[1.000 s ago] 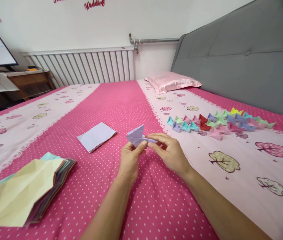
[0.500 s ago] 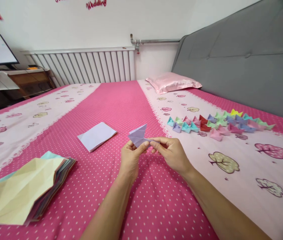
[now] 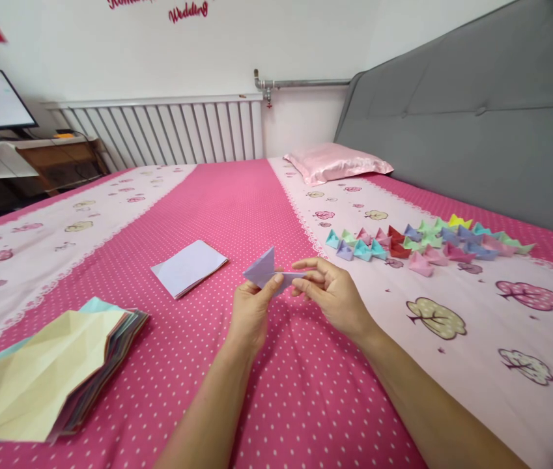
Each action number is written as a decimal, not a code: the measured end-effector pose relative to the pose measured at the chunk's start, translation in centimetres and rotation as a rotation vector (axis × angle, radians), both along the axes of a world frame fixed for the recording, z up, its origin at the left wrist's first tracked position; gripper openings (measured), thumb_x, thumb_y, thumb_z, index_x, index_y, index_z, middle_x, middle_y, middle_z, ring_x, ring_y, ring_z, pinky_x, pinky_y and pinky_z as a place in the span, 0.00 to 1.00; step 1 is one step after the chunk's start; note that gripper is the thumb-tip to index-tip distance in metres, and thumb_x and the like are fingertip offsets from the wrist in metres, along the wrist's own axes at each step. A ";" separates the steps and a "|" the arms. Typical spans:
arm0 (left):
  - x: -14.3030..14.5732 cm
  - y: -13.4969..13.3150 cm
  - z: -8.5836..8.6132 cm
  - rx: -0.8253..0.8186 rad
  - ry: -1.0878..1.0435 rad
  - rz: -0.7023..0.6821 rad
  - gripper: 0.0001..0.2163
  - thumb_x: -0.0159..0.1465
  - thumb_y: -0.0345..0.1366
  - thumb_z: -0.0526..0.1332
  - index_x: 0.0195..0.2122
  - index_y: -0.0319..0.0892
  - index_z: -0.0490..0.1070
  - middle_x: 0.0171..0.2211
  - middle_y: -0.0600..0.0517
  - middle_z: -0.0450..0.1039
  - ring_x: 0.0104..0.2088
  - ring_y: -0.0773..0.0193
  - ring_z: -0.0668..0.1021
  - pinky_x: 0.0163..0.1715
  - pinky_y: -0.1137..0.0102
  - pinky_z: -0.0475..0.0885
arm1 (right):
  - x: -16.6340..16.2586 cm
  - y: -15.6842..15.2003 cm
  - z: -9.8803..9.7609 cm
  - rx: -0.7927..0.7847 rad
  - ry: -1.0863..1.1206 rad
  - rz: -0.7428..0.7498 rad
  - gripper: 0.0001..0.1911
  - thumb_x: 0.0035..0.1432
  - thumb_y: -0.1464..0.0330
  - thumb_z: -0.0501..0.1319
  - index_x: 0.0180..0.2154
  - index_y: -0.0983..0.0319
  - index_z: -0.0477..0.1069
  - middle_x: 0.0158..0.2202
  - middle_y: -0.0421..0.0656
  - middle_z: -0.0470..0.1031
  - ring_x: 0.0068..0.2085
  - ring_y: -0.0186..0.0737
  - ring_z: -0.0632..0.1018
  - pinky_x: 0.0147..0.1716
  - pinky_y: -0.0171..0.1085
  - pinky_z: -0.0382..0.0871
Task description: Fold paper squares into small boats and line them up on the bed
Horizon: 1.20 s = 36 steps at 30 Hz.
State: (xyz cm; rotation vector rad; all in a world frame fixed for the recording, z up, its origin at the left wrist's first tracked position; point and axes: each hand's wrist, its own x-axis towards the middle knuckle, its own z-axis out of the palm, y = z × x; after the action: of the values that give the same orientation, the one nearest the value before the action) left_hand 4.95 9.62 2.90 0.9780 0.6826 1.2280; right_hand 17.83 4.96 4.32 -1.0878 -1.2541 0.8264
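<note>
Over the middle of the bed a lavender piece of folded origami paper [image 3: 260,268] is held up, with a pointed triangular flap standing at its left and a narrow part reaching right. My left hand [image 3: 253,306] pinches its lower middle between thumb and fingers. At the right end of the paper, my right hand [image 3: 332,293] has its thumb and curled fingers, with the index finger lifted away from the thumb. The fingertips behind the paper are partly hidden.
Left of my hands lies a lavender paper stack [image 3: 191,267]. A larger stack of creased sheets [image 3: 36,371], cream on top, is nearer. Several colourful folded paper boats [image 3: 420,264] stand in rows at the right. A pink pillow [image 3: 337,163] rests near the grey headboard [image 3: 471,130].
The folded paper has shifted slightly left and turned, its flap now more upright. My right index finger has lifted and the right fingers have spread a little.
</note>
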 end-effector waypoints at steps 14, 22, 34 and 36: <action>0.0 -0.2 0.2 0.028 -0.016 -0.002 0.05 0.47 0.33 0.68 0.26 0.41 0.75 0.26 0.53 0.74 0.31 0.68 0.73 0.38 0.72 0.66 | 0.3 0.0 0.3 -0.007 -0.031 -0.091 0.08 0.52 0.64 0.59 0.30 0.62 0.71 0.24 0.40 0.74 0.26 0.34 0.75 0.29 0.34 0.68; 0.3 -0.5 0.1 0.026 0.012 -0.012 0.07 0.45 0.34 0.69 0.26 0.39 0.76 0.26 0.52 0.76 0.29 0.67 0.75 0.38 0.70 0.66 | 0.1 -0.1 0.2 -0.004 -0.045 -0.077 0.09 0.49 0.63 0.61 0.30 0.63 0.73 0.25 0.41 0.73 0.23 0.32 0.71 0.23 0.33 0.67; 0.3 -0.8 0.3 0.048 0.075 -0.013 0.08 0.45 0.35 0.69 0.26 0.39 0.75 0.24 0.53 0.74 0.26 0.69 0.73 0.32 0.72 0.67 | 0.1 -0.2 0.4 -0.068 -0.026 -0.101 0.07 0.46 0.65 0.63 0.27 0.63 0.74 0.23 0.41 0.75 0.21 0.32 0.73 0.23 0.33 0.68; 0.3 -0.8 0.2 0.039 0.068 -0.010 0.07 0.46 0.35 0.69 0.26 0.39 0.75 0.24 0.53 0.75 0.26 0.69 0.73 0.33 0.72 0.66 | 0.1 -0.1 0.2 -0.089 -0.007 -0.122 0.08 0.45 0.64 0.64 0.27 0.63 0.75 0.22 0.41 0.75 0.21 0.33 0.74 0.23 0.33 0.69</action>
State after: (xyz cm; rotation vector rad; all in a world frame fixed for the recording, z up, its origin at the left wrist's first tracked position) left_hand 5.29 8.81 3.06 1.0586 0.7080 1.2077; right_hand 17.88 4.85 4.54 -1.2271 -1.1536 0.7916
